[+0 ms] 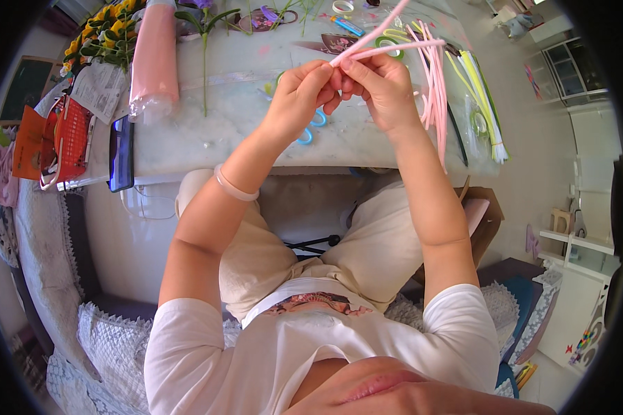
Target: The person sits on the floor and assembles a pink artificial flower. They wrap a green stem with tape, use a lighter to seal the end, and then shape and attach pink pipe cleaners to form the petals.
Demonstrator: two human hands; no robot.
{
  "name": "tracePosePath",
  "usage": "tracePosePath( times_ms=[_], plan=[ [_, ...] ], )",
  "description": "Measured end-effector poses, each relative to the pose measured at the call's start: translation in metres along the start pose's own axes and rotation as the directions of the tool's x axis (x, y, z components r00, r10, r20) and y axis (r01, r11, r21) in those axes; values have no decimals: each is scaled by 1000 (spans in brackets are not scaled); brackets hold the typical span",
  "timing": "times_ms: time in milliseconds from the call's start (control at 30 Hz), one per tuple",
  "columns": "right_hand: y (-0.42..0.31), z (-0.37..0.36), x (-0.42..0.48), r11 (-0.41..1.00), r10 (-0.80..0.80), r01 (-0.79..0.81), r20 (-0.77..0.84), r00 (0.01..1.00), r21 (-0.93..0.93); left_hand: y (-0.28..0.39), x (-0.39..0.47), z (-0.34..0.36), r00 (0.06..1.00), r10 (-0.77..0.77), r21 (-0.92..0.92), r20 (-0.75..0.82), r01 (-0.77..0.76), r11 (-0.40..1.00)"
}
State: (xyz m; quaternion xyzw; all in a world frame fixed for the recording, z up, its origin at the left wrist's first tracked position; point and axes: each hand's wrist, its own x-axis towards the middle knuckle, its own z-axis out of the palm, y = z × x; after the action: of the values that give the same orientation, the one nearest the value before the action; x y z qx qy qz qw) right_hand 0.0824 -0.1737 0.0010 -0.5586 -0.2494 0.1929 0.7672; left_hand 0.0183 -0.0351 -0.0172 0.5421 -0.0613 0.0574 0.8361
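Note:
My left hand [303, 91] and my right hand [381, 85] meet above the table, fingertips nearly touching. Between them they pinch pink pipe cleaners [371, 39]. One fuzzy stem slants up to the far right; another runs across to the right, above my right hand. How they join is hidden by my fingers. Below my hands lie scissors with light blue handles [319, 118], their blades out of sight. More pink pipe cleaners [435, 98] lie in a loose bundle to the right of my right hand.
On the marble-look table [228, 140] stand a pink wrapped roll [156, 57], a green stem [205, 72] and yellow flowers [104, 31]. A phone [121, 153] and a red basket [71, 137] sit at the left edge. Yellow and white pipe cleaners [480, 104] lie right, a lighter-like blue object [348, 26] beyond.

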Motion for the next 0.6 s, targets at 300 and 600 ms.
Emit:
tracePosePath(
  times_ms=[300,600],
  plan=[
    [-8,-2,2,83,-617,660,481,622,-747,2,0,-7,990,-128,256,-52,137,957],
    [-4,-14,-3,880,99,-52,76,992,-472,1,-6,-6,976,130,786,172,-216,580]
  ],
)
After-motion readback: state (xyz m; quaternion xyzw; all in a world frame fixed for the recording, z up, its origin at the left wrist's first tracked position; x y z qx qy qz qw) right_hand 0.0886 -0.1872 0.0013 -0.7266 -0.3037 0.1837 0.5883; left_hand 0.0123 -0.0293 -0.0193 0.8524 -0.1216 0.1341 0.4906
